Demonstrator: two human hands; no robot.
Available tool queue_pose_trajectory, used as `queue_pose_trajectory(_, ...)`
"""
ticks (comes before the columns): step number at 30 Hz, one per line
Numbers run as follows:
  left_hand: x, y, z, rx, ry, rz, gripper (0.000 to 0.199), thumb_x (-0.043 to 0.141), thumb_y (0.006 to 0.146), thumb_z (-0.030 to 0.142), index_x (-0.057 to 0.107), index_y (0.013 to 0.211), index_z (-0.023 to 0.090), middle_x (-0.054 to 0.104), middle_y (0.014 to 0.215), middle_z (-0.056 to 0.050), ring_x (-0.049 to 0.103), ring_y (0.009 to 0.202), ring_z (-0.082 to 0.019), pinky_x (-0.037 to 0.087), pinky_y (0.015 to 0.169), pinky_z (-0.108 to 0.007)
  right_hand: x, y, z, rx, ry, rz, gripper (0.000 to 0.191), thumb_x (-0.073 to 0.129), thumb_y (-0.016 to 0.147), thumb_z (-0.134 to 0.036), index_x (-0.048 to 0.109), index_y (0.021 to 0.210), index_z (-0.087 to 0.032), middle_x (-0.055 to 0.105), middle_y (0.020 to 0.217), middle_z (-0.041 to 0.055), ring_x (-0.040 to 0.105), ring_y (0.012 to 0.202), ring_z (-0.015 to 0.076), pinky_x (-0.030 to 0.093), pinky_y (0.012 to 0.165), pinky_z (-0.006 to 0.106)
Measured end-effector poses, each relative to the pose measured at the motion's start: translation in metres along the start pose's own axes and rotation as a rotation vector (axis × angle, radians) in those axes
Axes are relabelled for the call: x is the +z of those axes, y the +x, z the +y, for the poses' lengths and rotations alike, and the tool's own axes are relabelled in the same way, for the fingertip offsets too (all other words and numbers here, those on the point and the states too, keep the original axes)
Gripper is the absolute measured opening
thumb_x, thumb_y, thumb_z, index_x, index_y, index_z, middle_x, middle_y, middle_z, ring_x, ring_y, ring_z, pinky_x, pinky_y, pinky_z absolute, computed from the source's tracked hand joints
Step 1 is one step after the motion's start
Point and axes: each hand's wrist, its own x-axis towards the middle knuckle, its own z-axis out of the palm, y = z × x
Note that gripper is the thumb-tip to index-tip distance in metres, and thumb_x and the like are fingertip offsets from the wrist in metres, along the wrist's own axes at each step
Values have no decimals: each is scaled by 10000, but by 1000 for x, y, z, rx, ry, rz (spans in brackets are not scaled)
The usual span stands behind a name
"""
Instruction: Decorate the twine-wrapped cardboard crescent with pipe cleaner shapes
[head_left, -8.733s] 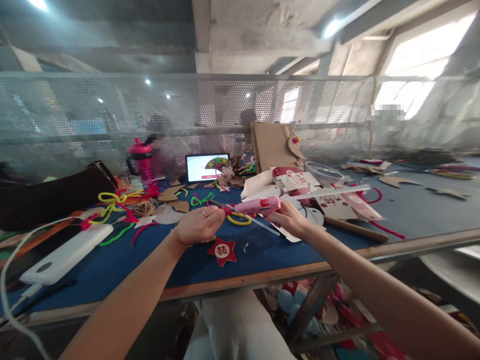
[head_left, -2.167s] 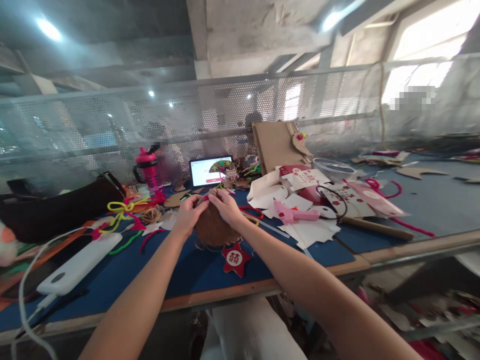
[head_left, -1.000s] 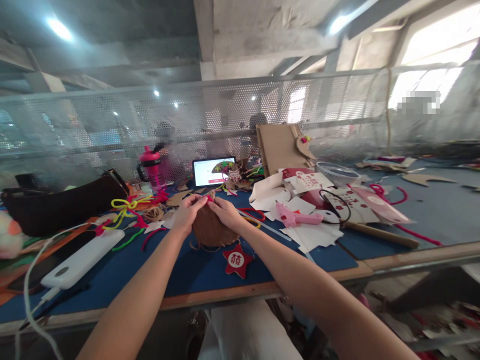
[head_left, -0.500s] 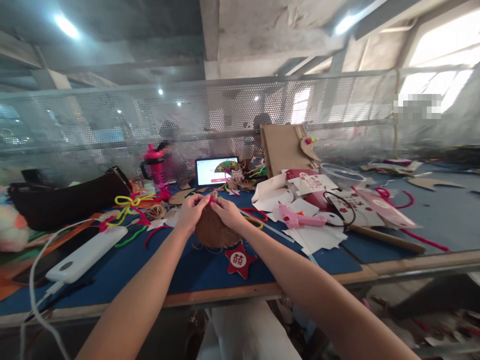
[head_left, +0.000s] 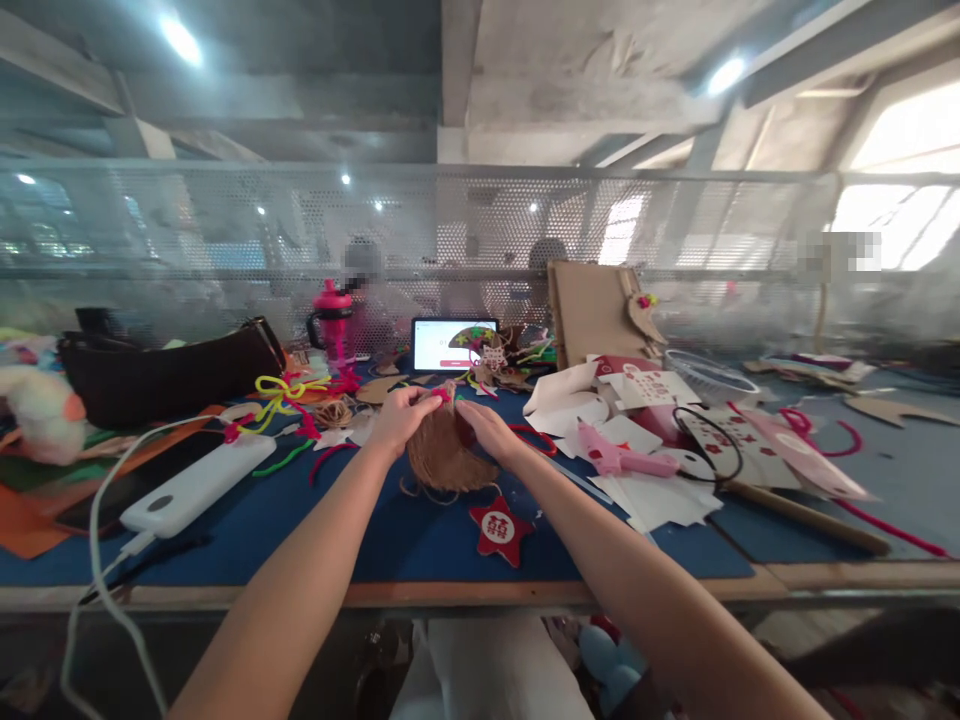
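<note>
The left hand (head_left: 401, 420) pinches the top of a round brown coir disc (head_left: 442, 460); the right hand (head_left: 487, 432), fingers loosely extended, rests against its side, with a red felt star (head_left: 499, 530) just below.

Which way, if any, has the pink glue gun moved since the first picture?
Yes: rightward. The glue gun now lies on white paper, farther right of the red felt star.
</note>
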Motion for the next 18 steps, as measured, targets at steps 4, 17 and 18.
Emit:
queue_pose_trajectory(4,-26,17,-9,-156,-15,-8,227,719,561,317,635,688,149,630,593,-31,594,561,-182,422,546,-278,-4,1,-7,232,35,79,348,398,850,-454,557,731,-169,577,578,9,496,532,114,400,560,243)
queue_pose_trajectory(17,-58,28,-18,-3,858,-152,134,645,614,313,688,551,202,632,582,-51,563,600,-205,359,551,-271,-22,90,-6,322,-1189,-52,228,573,764,-250,675,953,-176,661,1032,125,600,981,281,466,786,357)
queue_pose_trajectory(18,-57,26,-18,20,922,-153,154,637,626,314,674,527,202,625,566,-58,563,594,-211,360,554,-277,-23,99,0,348,-1219,-28,270,577,762,-243,665,1008,-172,642,1079,146,582,1024,301,463,802,382)
